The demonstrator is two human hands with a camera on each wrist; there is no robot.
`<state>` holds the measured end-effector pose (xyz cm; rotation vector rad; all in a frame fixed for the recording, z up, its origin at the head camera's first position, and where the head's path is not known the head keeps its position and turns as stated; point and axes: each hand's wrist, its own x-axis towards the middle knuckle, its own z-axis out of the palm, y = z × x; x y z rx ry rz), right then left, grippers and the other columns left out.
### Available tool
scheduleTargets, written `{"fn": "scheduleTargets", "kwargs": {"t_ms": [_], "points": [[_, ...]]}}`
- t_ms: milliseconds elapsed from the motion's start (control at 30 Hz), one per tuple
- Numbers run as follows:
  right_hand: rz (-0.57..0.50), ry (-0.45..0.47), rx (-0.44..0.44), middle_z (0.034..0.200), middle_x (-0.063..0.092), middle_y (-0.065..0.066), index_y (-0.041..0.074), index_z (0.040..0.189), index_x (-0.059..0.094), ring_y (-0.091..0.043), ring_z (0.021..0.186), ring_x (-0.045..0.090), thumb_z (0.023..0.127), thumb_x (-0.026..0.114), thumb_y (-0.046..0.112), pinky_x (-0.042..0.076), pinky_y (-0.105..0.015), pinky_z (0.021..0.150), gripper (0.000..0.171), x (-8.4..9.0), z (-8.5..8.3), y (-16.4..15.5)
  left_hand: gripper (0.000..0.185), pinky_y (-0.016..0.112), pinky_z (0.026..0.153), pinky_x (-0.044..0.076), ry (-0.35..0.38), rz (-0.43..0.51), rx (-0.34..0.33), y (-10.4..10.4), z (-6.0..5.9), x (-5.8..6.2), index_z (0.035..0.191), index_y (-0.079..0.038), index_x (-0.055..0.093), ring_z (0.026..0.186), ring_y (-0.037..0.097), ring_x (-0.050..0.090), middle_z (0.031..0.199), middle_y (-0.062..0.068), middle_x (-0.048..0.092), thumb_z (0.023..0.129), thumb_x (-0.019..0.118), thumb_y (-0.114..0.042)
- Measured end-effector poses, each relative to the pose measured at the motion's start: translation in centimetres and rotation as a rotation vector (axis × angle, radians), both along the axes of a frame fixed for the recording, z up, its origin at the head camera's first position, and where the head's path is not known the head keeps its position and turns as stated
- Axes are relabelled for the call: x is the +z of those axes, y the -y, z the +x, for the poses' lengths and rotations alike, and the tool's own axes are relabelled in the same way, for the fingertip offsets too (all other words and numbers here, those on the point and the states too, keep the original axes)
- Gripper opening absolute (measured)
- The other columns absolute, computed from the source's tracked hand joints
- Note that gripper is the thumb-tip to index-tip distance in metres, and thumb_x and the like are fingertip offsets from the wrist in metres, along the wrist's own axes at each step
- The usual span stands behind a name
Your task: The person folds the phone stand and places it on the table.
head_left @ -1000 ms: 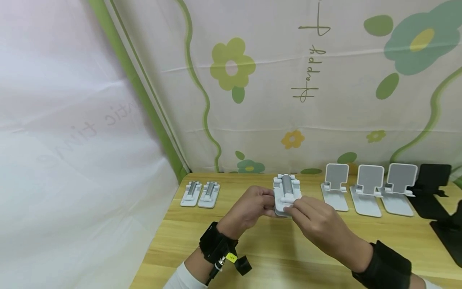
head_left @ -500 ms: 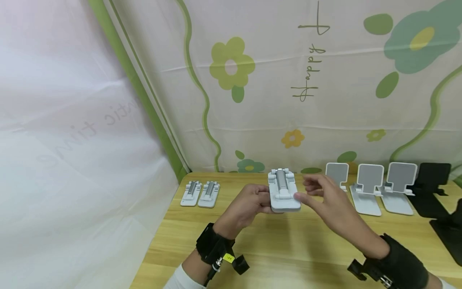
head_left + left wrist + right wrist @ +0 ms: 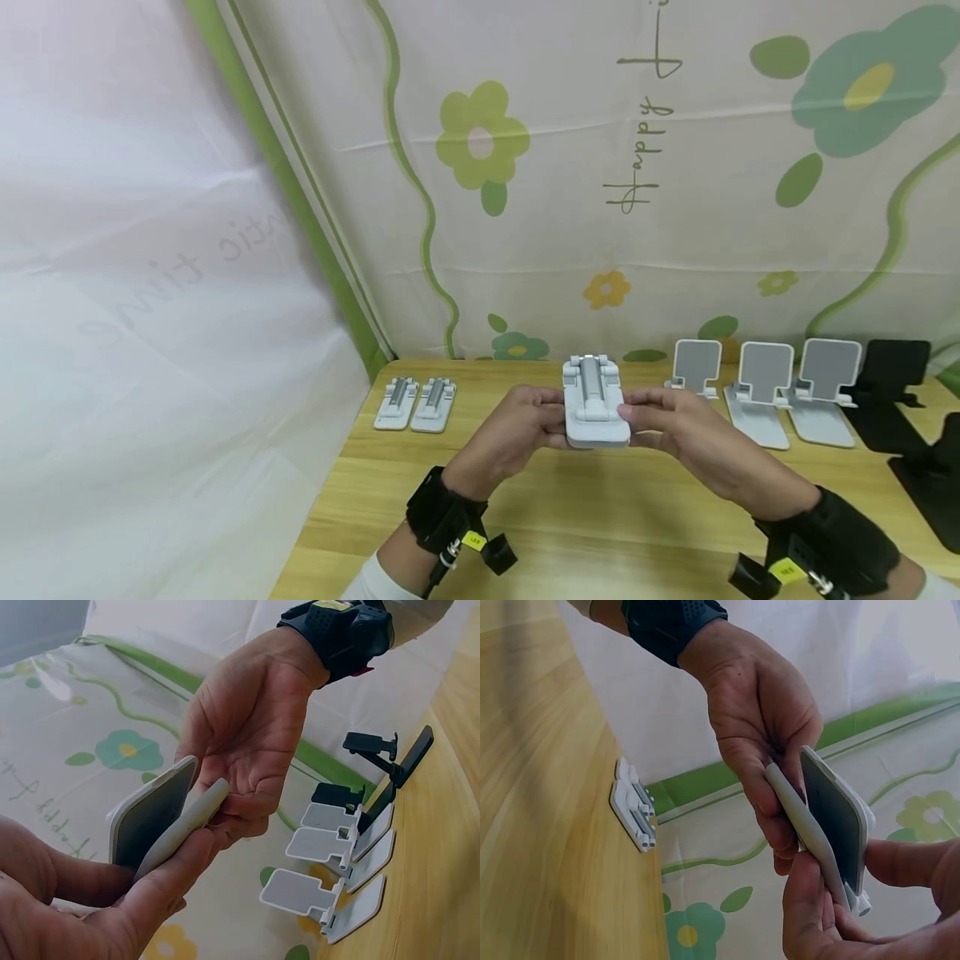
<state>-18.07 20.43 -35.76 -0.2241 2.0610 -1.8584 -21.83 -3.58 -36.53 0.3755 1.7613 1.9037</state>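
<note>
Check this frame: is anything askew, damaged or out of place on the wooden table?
Nothing stands out. Both hands, left hand and right hand, hold one folded white plastic phone stand above the wooden table. Two folded white stands lie side by side at left; three unfolded white stands and the black stands stand at right.

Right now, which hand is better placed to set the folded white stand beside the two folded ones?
Probably the left hand: it grips the folded stand on the side nearer the two folded stands.

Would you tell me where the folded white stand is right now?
In the head view the folded white stand is held above the table at centre, between the left hand and right hand.
</note>
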Motion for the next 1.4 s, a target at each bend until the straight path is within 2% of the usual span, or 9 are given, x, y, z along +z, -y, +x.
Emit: {"fn": "scheduleTargets", "kwargs": {"t_ms": [133,233,400,533,800,967,1133,1267,1400], "points": [[-0.008,-0.003,-0.003,0.138,0.054,-0.019,-0.014,0.147,0.037,-0.016,0.115,0.064,0.106,0.057,0.027,0.056,-0.031,0.098,0.061,-0.2,0.0,0.0,0.039,0.034,0.083,0.063,0.027,0.034,-0.009,0.0,-0.2,0.0,0.131,0.009,0.062,0.100,0.029,0.075,0.116,0.029,0.071,0.110,0.041,-0.017],[-0.004,-0.003,-0.007,0.140,0.052,-0.020,-0.013,0.148,0.036,-0.016,0.115,0.063,0.107,0.056,0.027,0.055,-0.031,0.098,0.062,-0.3,0.1,0.1,0.040,0.033,0.081,0.063,0.028,0.027,-0.006,0.0,-0.3,0.0,0.128,0.008,0.064,0.095,0.026,0.076,0.113,0.027,0.073,0.109,0.046,-0.023],[0.011,-0.014,-0.012,0.138,0.054,-0.020,-0.013,0.147,0.038,-0.017,0.115,0.064,0.106,0.057,0.028,0.055,-0.031,0.098,0.061,-0.2,0.1,0.1,0.036,0.027,0.078,0.062,0.011,-0.035,0.005,-0.1,-0.3,0.1,0.129,0.009,0.062,0.095,0.023,0.076,0.113,0.022,0.074,0.106,0.058,-0.018],[0.022,-0.012,-0.022,0.132,0.058,-0.019,-0.014,0.144,0.041,-0.018,0.112,0.065,0.105,0.059,0.026,0.056,-0.032,0.096,0.058,-0.2,0.0,0.0,0.033,0.025,0.076,0.062,-0.017,-0.077,0.019,-0.4,-0.3,0.1,0.130,0.008,0.063,0.092,0.022,0.076,0.110,0.020,0.075,0.106,0.057,-0.014],[0.027,-0.010,-0.025,0.125,0.060,-0.021,-0.019,0.137,0.042,-0.021,0.105,0.070,0.102,0.062,0.018,0.060,-0.033,0.091,0.054,-0.6,0.1,-0.1,0.028,0.032,0.076,0.063,-0.080,-0.149,0.074,-1.0,-0.3,0.0,0.126,0.004,0.060,0.088,0.026,0.077,0.104,0.021,0.076,0.105,0.060,-0.014],[0.020,-0.021,-0.046,0.118,0.061,-0.018,-0.018,0.133,0.042,-0.020,0.101,0.072,0.100,0.066,0.014,0.061,-0.033,0.090,0.052,-0.7,0.2,0.2,0.035,0.027,0.073,0.058,-0.308,-0.364,0.077,-1.5,0.4,0.6,0.124,-0.003,0.064,0.090,0.011,0.067,0.104,0.002,0.069,0.102,0.066,-0.030],[0.009,-0.033,-0.043,0.117,0.059,-0.018,-0.017,0.132,0.041,-0.017,0.099,0.071,0.100,0.065,0.015,0.061,-0.031,0.090,0.052,-0.7,0.2,0.4,0.043,0.021,0.072,0.052,-0.522,-0.503,0.067,-2.5,1.5,1.1,0.118,-0.008,0.067,0.096,0.009,0.057,0.111,0.000,0.063,0.088,0.083,-0.035],[0.021,-0.033,-0.058,0.116,0.060,-0.016,-0.015,0.132,0.041,-0.016,0.096,0.071,0.099,0.066,0.016,0.060,-0.029,0.089,0.052,-0.5,0.3,0.8,0.060,0.020,0.071,0.044,-0.598,-0.638,0.151,-3.2,2.3,0.8,0.123,-0.006,0.060,0.099,0.011,0.043,0.116,0.002,0.050,0.079,0.089,-0.034],[0.037,-0.041,-0.073,0.114,0.061,-0.015,-0.014,0.130,0.042,-0.017,0.094,0.071,0.098,0.066,0.015,0.060,-0.029,0.088,0.050,-0.6,0.4,1.1,0.060,0.019,0.068,0.042,-0.642,-0.665,0.176,-3.3,2.3,0.6,0.122,-0.006,0.060,0.095,0.010,0.043,0.112,0.001,0.051,0.077,0.090,-0.033]]}}
